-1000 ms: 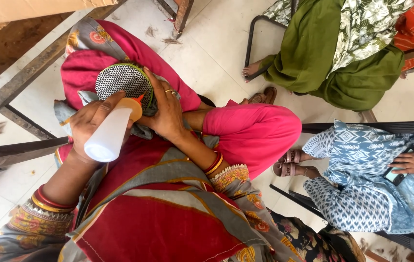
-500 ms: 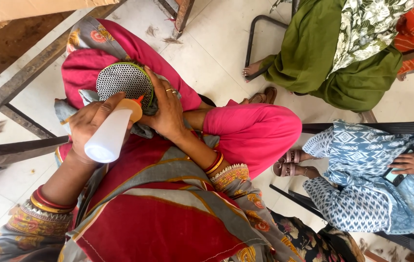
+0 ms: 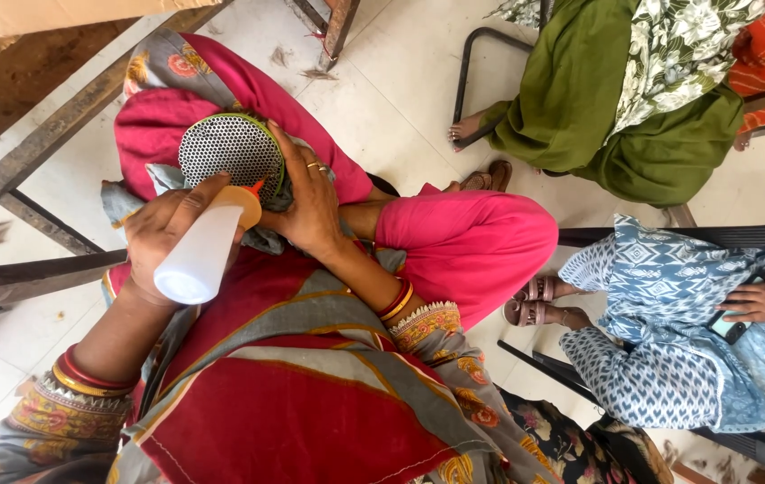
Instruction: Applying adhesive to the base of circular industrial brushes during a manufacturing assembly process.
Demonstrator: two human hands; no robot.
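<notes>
White squeeze bottle with an orange nozzle (image 3: 206,249) sits in my left hand (image 3: 165,235), over my lap in the left half of the head view; my fingers are wrapped tight round its plastic body, and its tip points up and right toward the round perforated metal disc with a green rim (image 3: 231,153). I see that disc resting on a pink-clad knee (image 3: 158,134), with a grey cloth (image 3: 131,199) bunched beneath it, and the nozzle tip lies just at its lower right edge. Further right, my right hand (image 3: 311,202) is spread over the disc's right side, fingers pressed flat along the rim and two rings showing on one finger; I cannot tell whether the thumb hooks underneath. Red and gold bangles (image 3: 396,300) circle that wrist. To the right of my lap, another person in a blue patterned garment (image 3: 669,332) sits on a dark chair, holding a phone (image 3: 728,327). Above that, someone in green trousers (image 3: 616,99) sits with a bare foot (image 3: 472,130) on the pale tiled floor (image 3: 400,81).
</notes>
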